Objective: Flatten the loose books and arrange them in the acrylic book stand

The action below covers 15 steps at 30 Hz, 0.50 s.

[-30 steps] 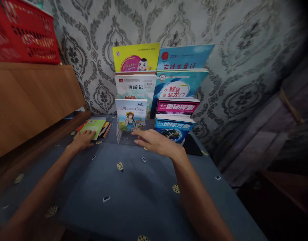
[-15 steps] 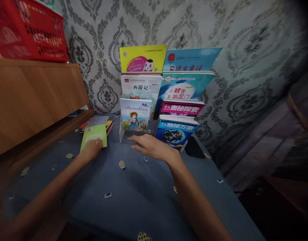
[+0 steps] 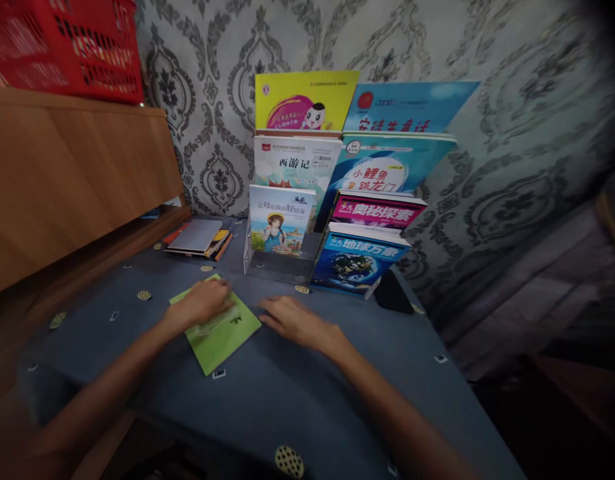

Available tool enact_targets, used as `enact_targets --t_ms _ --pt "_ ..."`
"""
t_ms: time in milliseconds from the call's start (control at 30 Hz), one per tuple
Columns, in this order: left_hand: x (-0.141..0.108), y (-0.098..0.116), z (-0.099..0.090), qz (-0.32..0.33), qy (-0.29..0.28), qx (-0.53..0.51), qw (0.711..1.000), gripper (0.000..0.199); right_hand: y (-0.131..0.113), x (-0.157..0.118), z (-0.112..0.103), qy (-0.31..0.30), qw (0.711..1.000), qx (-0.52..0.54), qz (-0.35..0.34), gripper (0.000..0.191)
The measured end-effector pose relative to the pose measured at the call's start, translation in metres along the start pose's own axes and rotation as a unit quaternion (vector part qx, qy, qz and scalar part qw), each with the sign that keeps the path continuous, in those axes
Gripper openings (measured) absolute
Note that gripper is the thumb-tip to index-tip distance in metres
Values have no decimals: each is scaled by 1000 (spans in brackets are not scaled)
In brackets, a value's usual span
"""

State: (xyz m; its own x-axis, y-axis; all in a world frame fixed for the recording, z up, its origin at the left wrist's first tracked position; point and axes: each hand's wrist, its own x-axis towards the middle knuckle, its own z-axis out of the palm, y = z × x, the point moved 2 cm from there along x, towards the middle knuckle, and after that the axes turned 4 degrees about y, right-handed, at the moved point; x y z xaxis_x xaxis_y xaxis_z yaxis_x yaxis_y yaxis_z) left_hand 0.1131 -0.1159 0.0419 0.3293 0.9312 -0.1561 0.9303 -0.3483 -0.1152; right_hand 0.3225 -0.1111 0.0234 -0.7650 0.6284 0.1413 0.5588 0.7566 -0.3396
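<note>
My left hand is closed over the far edge of a thin green book, which lies turned at an angle just above or on the table. To its right, my right hand holds nothing; its fingers, somewhat blurred, reach toward the book's right corner and stay apart from it. Behind the hands stands a clear book stand. In its front left slot is a pale blue book with a girl on the cover. A blue book with a globe fills the front right.
A small stack of books lies at the table's back left, by a wooden cabinet bearing a red basket. A dark flat object rests right of the stand. Taller books stand at the back against the patterned wall.
My left hand has brought the green book away from the stack, rightward and nearer, turning it. My right hand has drawn back from the stand toward the book. The view has shifted slightly.
</note>
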Motion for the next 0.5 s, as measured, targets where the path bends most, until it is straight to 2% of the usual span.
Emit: enact_targets --t_ms 33,100,200,333,500 --pt "4 -16 7 -75 16 16 997 38 -2 -5 10 2 1000 5 -4 27" --pt "8 -41 22 -157 21 3 987 49 -6 -18 29 32 999 19 -20 30" --pt "7 -61 37 -162 8 -36 986 55 -8 -37 52 92 995 22 -41 36" --pt "3 -58 39 -160 25 -21 987 48 -5 -55 62 126 991 31 -25 40" --pt "3 -33 34 -149 19 -8 989 48 6 -69 57 192 980 36 18 37"
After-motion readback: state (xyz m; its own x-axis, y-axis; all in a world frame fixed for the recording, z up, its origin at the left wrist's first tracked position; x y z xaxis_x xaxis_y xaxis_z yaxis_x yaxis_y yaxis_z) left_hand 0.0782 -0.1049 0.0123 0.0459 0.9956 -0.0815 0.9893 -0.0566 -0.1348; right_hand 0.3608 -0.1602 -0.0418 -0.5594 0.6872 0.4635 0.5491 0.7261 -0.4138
